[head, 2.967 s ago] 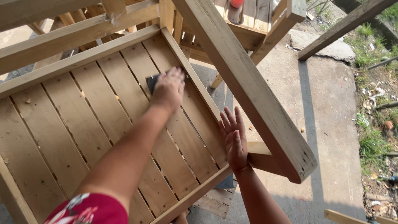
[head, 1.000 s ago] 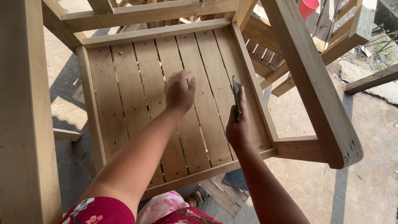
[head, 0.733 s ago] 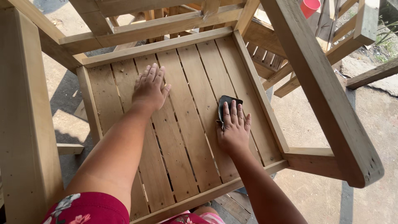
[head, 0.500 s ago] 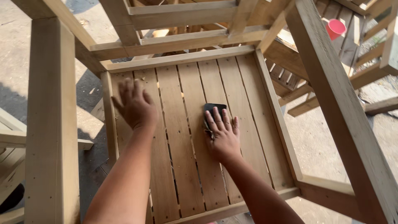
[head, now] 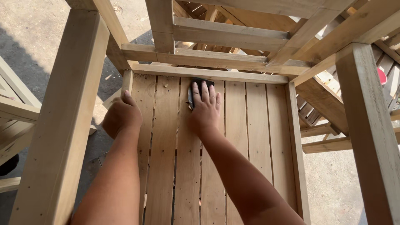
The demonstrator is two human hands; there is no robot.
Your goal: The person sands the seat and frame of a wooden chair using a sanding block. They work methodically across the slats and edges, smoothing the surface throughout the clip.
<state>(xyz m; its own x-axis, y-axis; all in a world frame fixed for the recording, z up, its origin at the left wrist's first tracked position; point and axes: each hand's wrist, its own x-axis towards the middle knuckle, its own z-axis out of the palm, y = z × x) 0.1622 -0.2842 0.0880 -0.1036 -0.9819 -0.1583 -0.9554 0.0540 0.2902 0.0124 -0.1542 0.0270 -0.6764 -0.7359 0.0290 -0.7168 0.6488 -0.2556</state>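
1. Pale, unfinished slatted wooden chair seat [head: 258,137]: fills the centre of the frame, its boards running from the bottom edge up to a cross rail at upper centre, with narrow gaps between the slats.
2. Thick pale square wooden post [head: 62,125]: crosses the left side of the frame from the top edge to the bottom left corner, just beside the seat. A second post of the same timber [head: 371,133] stands at the right edge.
3. Stacked horizontal wooden rails [head: 225,35]: lie across the upper centre of the frame, above the far end of the seat.
4. Grey concrete floor [head: 37,37]: visible at upper left and again at lower right, below the chair frame.
5. Left hand [head: 122,118]: at centre left, curled over the left side rail of the seat; the fingers wrap the rail edge and grip it, thumb on top.
6. Right hand [head: 205,109]: at upper centre, lying flat with the fingers spread and together pressing down on a small black sanding pad; the palm rests on a middle slat.
7. Small black sanding pad [head: 199,83]: pinned under the right fingertips on a middle slat, just below the cross rail at the far end of the seat; only its far edge and left side show.
8. Red round object [head: 381,76]: partly seen at the right edge, behind the right post.
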